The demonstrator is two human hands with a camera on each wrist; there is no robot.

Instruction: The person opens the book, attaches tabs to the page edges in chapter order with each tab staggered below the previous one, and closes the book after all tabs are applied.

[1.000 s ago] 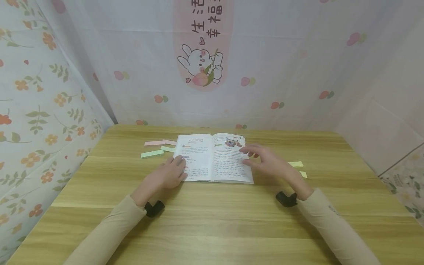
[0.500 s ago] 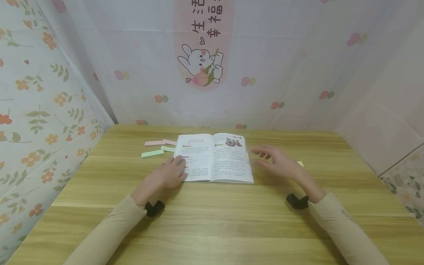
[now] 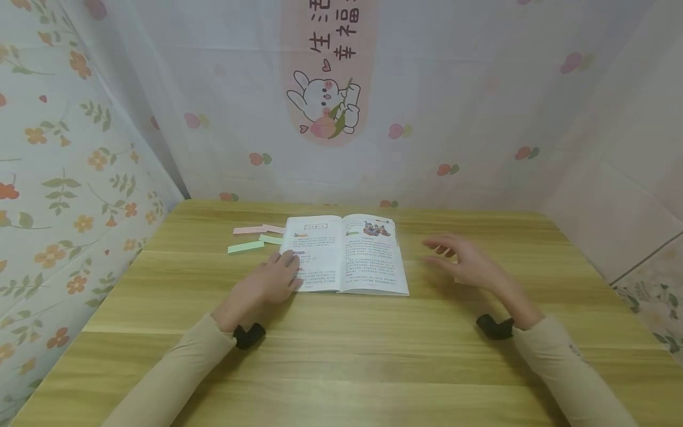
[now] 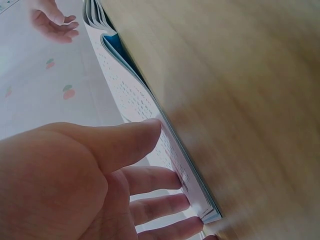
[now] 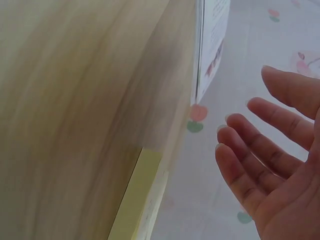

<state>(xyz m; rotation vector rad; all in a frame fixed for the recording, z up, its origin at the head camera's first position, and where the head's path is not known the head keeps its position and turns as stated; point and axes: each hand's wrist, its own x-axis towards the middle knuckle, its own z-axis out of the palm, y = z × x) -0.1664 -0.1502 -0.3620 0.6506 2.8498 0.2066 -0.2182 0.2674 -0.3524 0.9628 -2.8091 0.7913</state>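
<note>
An open book (image 3: 370,261) lies on the wooden table, printed text on both pages and a small coloured picture at the top right. My left hand (image 3: 273,279) rests on the left page's outer edge; in the left wrist view its fingers (image 4: 160,207) extend over the paper with the thumb apart. To the right of the book, my right hand (image 3: 466,261) hovers over the table, holding nothing, fingers loosely bent. Yellow sticky notes (image 5: 137,192) lie near that hand in the right wrist view; in the head view it mostly hides them.
Pink paper strips (image 3: 249,230) and green strips (image 3: 245,247) lie left of the book, some reaching its edge. The wooden table (image 3: 341,356) ends at the back against a white curtain (image 3: 453,107) with a rabbit print. A floral cloth (image 3: 69,207) hangs at the left.
My right hand has moved rightward, from over the book's right page to beside it, and now covers most of the yellow sticky notes. My left hand stays on the left page.
</note>
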